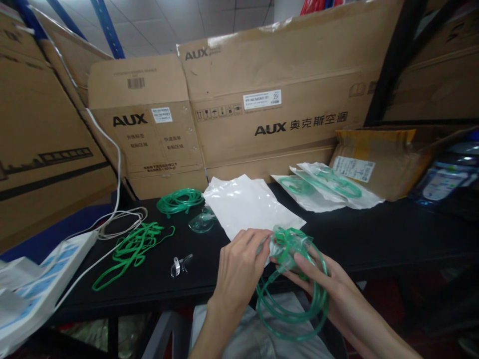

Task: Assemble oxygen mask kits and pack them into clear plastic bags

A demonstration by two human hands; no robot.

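Observation:
My right hand [318,274] is closed around a green-tinted oxygen mask [295,242] and its coiled tubing [292,317], which hangs in loops below the fingers. My left hand [245,259] pinches the mask's left side, its fingertips partly hiding what they grip. A green strap lies across the mask. Behind both hands, white pouches [250,204] lie stacked on the black table. To their left are a clear mask [202,222], a coil of green tubing [180,200], a tangle of green elastic straps [136,244] and a small clear plastic piece [181,265].
Sealed pouches with green masks [329,184] lie at the back right, before an open cardboard box [374,159] and a blue bottle [445,174]. A white power strip [48,284] with cables stands at the left. Large cardboard panels [292,89] wall the table's back.

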